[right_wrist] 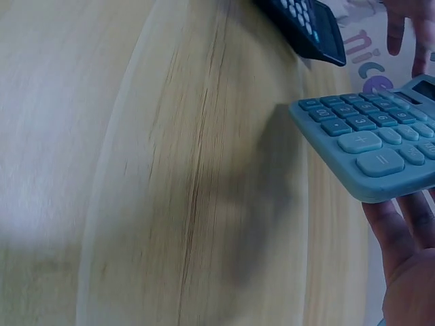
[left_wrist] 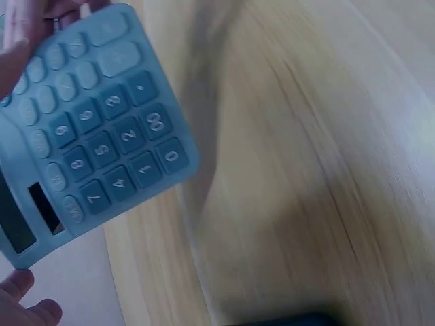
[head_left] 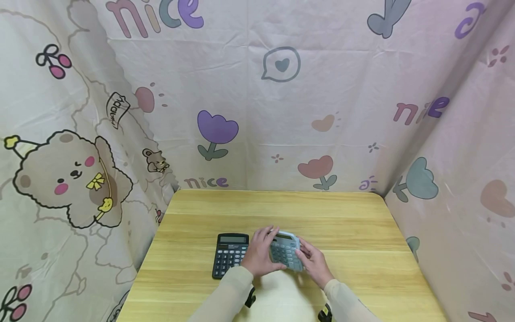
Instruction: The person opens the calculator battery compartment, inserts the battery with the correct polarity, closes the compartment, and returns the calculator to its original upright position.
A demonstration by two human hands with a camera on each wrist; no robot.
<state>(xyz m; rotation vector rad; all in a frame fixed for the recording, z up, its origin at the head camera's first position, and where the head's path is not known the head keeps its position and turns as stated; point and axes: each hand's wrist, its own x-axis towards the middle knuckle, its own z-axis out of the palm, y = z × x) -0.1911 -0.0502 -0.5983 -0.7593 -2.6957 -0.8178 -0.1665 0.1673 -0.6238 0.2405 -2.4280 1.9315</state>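
A light blue calculator (head_left: 286, 252) is tilted above the table, its keys facing up, and its shadow falls on the wood. My right hand (head_left: 315, 266) grips its right edge, with the thumb on the key side and fingers (right_wrist: 391, 234) underneath. My left hand (head_left: 257, 255) is spread at the calculator's left side, thumb apart from the fingers. In the left wrist view its fingertips (left_wrist: 47, 309) are right by the display-end corner. A black calculator (head_left: 227, 252) lies face up at the left, its right side partly hidden by my left hand.
The wood-grain table (head_left: 342, 219) runs back to a printed curtain (head_left: 257, 112), which also hangs along both sides. Dark bands (head_left: 250, 297) with small devices sit at both wrists.
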